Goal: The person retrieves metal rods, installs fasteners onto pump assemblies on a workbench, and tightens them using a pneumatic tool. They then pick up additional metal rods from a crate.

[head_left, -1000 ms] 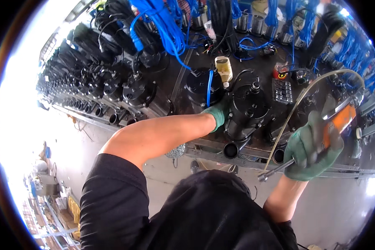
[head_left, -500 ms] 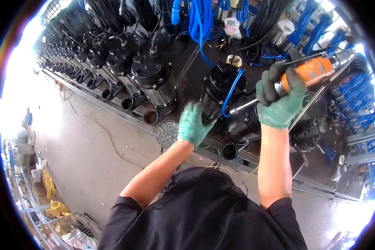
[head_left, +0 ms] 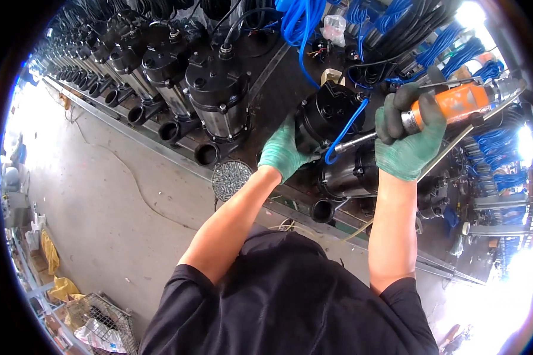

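My left hand [head_left: 283, 152], in a green glove with fingers curved round the near-left side, holds a black submersible pump [head_left: 327, 115] that leans to the right. My right hand [head_left: 410, 142], in a glove with dark fingertips, is wrapped round an orange air screwdriver [head_left: 461, 102]. Its long metal bit [head_left: 356, 141] points left, at the edge of the pump's top cover; whether the tip sits on a screw I cannot tell. A blue cable [head_left: 352, 123] loops from the cover past the bit. Another pump [head_left: 346, 177] lies on its side under the bit.
Several upright black-and-steel pumps [head_left: 218, 97] line the bench edge to the left. A round dish of small screws [head_left: 231, 180] sits at the front edge. Coiled blue cables [head_left: 302, 21] and black cables [head_left: 417, 35] are behind. A wire basket [head_left: 98, 319] stands lower left.
My left hand has gone from beside the pump to gripping its side. The pump now tilts more to the right. The screwdriver has shifted slightly right in the view.
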The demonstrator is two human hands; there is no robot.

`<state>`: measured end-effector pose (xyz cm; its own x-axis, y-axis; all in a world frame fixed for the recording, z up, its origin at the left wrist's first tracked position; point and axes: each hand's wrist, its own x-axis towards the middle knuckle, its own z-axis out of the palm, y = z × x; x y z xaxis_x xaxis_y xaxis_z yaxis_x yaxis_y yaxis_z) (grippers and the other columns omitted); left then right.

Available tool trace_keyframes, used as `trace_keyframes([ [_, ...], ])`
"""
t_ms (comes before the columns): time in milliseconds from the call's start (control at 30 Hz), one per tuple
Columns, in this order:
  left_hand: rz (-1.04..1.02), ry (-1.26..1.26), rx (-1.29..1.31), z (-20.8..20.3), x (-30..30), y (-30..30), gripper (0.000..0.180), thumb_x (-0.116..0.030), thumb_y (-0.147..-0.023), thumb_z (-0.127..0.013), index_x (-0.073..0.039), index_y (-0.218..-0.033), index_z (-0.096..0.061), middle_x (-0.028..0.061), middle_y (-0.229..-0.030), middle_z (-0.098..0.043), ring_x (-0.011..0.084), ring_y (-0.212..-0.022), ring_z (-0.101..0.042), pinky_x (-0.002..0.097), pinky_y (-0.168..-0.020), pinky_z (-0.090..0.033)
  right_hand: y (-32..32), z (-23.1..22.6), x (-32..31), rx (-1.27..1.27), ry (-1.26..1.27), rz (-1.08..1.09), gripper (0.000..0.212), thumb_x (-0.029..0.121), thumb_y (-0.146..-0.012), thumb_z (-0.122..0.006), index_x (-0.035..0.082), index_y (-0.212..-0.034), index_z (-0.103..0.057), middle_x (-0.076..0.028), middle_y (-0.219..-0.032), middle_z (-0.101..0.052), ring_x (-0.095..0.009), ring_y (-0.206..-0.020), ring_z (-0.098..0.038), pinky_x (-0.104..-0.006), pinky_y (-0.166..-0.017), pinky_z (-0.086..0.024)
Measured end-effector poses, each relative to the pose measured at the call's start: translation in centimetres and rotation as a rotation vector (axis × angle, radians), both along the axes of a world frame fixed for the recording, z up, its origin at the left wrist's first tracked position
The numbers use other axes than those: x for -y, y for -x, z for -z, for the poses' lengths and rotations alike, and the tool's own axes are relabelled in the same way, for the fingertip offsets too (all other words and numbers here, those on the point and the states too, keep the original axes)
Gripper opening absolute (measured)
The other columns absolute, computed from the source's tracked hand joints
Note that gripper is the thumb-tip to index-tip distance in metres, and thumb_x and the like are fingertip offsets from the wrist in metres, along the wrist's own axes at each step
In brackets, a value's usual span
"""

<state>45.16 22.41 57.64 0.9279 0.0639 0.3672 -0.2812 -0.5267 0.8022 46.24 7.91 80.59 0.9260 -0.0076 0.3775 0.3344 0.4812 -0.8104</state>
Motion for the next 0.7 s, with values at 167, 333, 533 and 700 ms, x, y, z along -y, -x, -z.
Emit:
trace_keyframes([
  [167, 0.048, 0.063, -0.022, 0.3, -0.3, -0.5, 0.096, -0.026, -0.075, -0.088, 0.001, -0.149, -0.032, 0.0265, -0.146, -0.043, 0.0404, -0.135, -0.044, 0.0455, -0.11, -0.041, -1.6, 1.2, -1.0, 0.055, 0.059, -0.036, 0.027, 0.025, -0.091, -0.062, -0.001, -0.084, -0.062, -0.005, -0.058, -0.049, -0.009, -0.042, -0.036, -0.0237, -0.039, -0.03],
  [333, 0.052, 0.097, -0.039, 0.9, -0.2, -0.4, 0.097, -0.024, -0.077, -0.087, 0.001, -0.151, -0.029, 0.0267, -0.149, -0.041, 0.0402, -0.138, -0.042, 0.0448, -0.112, -0.039, -2.0, 2.8, -1.8, 0.154, 0.124, 0.011, 0.055, 0.014, -0.09, -0.062, 0.002, -0.141, -0.046, -0.009, -0.076, -0.06, -0.011, -0.041, -0.041, -0.0251, -0.037, -0.032],
  [533, 0.05, 0.163, -0.045, 1.5, 1.3, -0.4, 0.098, -0.023, -0.08, -0.085, 0.002, -0.154, -0.025, 0.027, -0.153, -0.038, 0.0399, -0.142, -0.039, 0.044, -0.116, -0.036, -1.3, 3.6, -0.9, 0.026, 0.114, 0.012, 0.047, 0.016, -0.09, -0.063, -0.001, -0.133, -0.052, -0.008, -0.077, -0.06, -0.01, -0.043, -0.041, -0.0251, -0.038, -0.033],
  [700, 0.0, 0.237, -0.067, 3.1, 2.5, 0.9, 0.099, -0.022, -0.083, -0.084, 0.002, -0.156, -0.022, 0.0273, -0.156, -0.035, 0.0397, -0.145, -0.037, 0.0432, -0.118, -0.034, -0.2, 3.4, -1.0, 0.021, 0.089, 0.049, 0.027, 0.026, -0.089, -0.065, -0.001, -0.087, -0.06, -0.005, -0.07, -0.054, -0.01, -0.044, -0.04, -0.0243, -0.038, -0.031],
])
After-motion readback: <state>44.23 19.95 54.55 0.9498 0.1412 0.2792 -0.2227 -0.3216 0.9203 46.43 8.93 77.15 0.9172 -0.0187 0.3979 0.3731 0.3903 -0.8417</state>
